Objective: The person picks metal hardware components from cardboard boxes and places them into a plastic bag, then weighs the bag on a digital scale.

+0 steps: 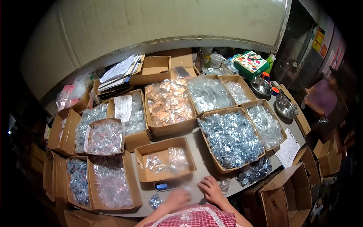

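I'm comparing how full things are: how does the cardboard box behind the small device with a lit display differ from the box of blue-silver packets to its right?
The middle box shows bare cardboard around a few clear packets; the blue-silver box is filled to its rim. The middle box also looks smaller than the blue-silver box. Both are brown, open-topped and hold plastic packets.

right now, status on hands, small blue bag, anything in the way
Left hand blurred, grip unclear, near scale. Right hand over table, grip unclear. Bluish bag left of left hand. Open box beyond scale.
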Demonstrator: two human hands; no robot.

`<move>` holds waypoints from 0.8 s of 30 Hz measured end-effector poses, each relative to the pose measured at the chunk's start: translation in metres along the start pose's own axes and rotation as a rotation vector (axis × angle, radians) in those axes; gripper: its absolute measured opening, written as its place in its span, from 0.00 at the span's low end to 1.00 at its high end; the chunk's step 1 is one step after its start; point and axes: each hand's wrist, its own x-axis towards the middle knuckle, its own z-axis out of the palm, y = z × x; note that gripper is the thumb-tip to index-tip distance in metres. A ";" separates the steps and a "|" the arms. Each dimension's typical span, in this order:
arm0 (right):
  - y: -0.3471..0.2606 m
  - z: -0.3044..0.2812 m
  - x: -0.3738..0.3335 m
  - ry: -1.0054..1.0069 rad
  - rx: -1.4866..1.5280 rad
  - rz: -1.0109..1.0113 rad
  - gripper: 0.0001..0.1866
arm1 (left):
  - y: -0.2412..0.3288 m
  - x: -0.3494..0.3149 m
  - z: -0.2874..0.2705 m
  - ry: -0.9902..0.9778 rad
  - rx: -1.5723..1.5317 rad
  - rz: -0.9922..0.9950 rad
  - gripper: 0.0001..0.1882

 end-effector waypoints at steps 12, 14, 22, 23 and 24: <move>-0.009 -0.008 0.004 0.038 0.101 0.027 0.28 | 0.014 -0.024 -0.005 -0.028 -0.132 -0.247 0.10; -0.011 -0.009 0.002 0.041 0.105 0.022 0.27 | 0.016 -0.029 -0.008 -0.013 -0.134 -0.249 0.11; -0.008 -0.008 0.007 0.037 0.071 -0.017 0.30 | 0.003 -0.064 -0.003 0.448 0.062 -0.227 0.09; -0.008 -0.008 0.006 0.026 0.063 -0.019 0.30 | 0.004 -0.068 -0.008 0.462 0.078 -0.293 0.10; -0.006 -0.006 0.006 0.036 0.065 -0.014 0.30 | 0.007 -0.069 -0.017 0.476 0.097 -0.355 0.10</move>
